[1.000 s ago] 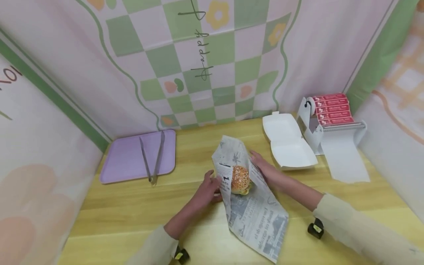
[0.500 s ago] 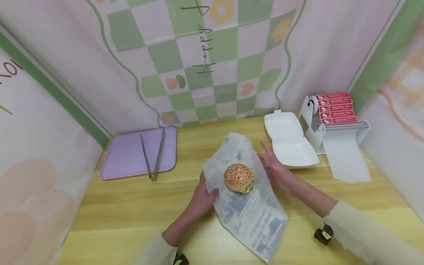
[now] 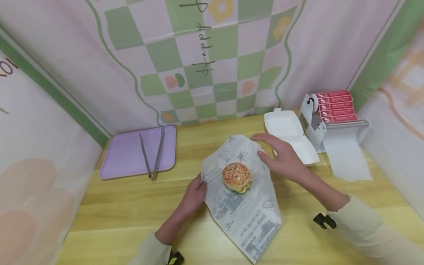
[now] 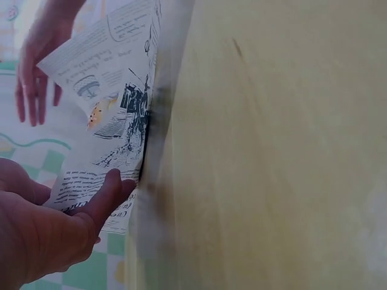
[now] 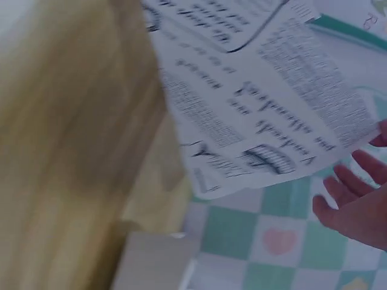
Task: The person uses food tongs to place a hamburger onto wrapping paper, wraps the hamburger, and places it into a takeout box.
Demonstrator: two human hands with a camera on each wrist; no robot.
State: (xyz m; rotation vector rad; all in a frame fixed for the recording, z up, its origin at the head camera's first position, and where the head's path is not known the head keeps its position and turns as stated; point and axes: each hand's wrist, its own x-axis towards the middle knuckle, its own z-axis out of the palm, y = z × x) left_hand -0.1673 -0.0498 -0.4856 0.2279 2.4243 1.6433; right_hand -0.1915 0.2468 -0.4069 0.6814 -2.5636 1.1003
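Note:
A sesame-bun burger (image 3: 236, 176) sits on a sheet of newsprint-patterned wrapping paper (image 3: 245, 221) at the middle of the table. My left hand (image 3: 193, 197) pinches the paper's left edge, thumb above and fingers underneath; the left wrist view shows this edge raised off the wood. At the upper right edge of the paper is my right hand (image 3: 286, 160), its fingers extended and spread. In the right wrist view, the right hand's fingers (image 5: 347, 190) are slightly bent beside the sheet; whether a fingertip touches it is hard to tell.
An opened white clamshell box (image 3: 281, 123) stands just behind the right hand. Right of it is a dispenser with a roll of red labels (image 3: 336, 106). Metal tongs (image 3: 159, 151) lie on a purple tray (image 3: 122, 154) at left. Patterned curtains (image 3: 225, 73) close in the table.
The paper's sides, folded up around the burger a second ago, have spread open. My left hand shifted left along the edge; my right hand rose from beside the sheet to its upper right edge.

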